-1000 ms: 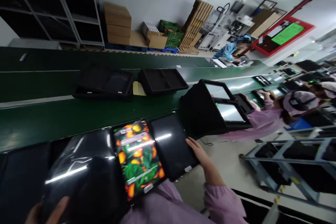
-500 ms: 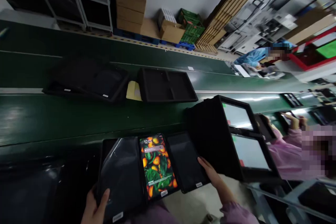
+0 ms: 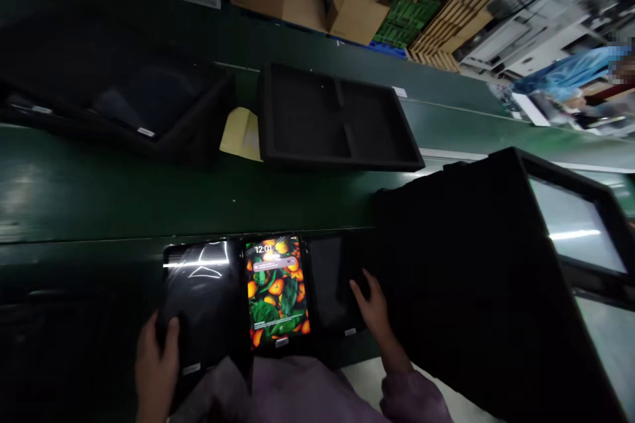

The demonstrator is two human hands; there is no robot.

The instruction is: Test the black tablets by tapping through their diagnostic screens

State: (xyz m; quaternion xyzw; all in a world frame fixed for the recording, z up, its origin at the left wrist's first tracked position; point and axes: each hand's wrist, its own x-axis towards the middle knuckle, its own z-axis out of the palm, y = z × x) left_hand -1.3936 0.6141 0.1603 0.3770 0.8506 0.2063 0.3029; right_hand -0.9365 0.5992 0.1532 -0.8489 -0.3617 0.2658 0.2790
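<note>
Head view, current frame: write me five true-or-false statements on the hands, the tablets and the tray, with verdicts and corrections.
1. The middle tablet is lit and its clock reads 12:01. True.
2. The left hand is on the middle tablet. False: it is at the left edge of the left tablet.
3. The right hand is at the right tablet, whose screen is dark. True.
4. The tray has four compartments. False: one divider parts it into two.
5. The yellow paper lies to the right of the tray. False: it lies to the left.
</note>
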